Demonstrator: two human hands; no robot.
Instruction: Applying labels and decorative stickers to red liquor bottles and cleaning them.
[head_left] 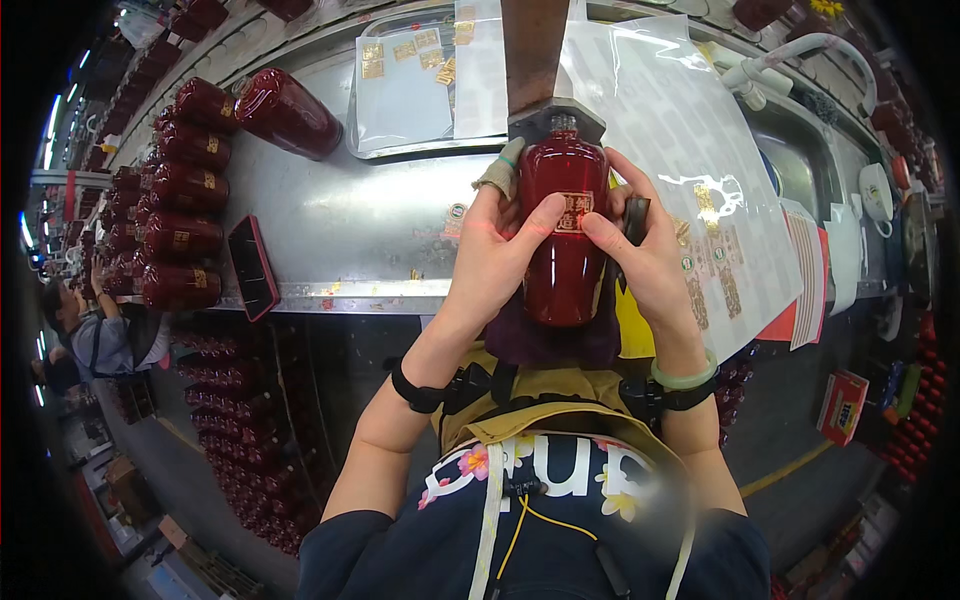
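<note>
A glossy dark red bottle [562, 275] lies in front of me, its neck toward a brown post with a dark block and its base toward my body. A gold square label [573, 212] sits on its upper side. My left hand [505, 235] is closed round the bottle's left side, thumb pressing at the label's left edge; a cloth finger cover [497, 174] shows on it. From the right, my right hand [645, 245] grips the bottle, thumb on the label's right edge. Tucked in that hand is a dark, narrow object [636, 218] whose kind I cannot make out.
Several red bottles [185, 240] stand in rows at the left, with one lying bottle [288, 113] nearby. A phone [252, 268] rests at the bench edge. Gold label pieces lie on a tray [400, 120] and a translucent sheet [660, 130]. A sink [800, 150] is at right.
</note>
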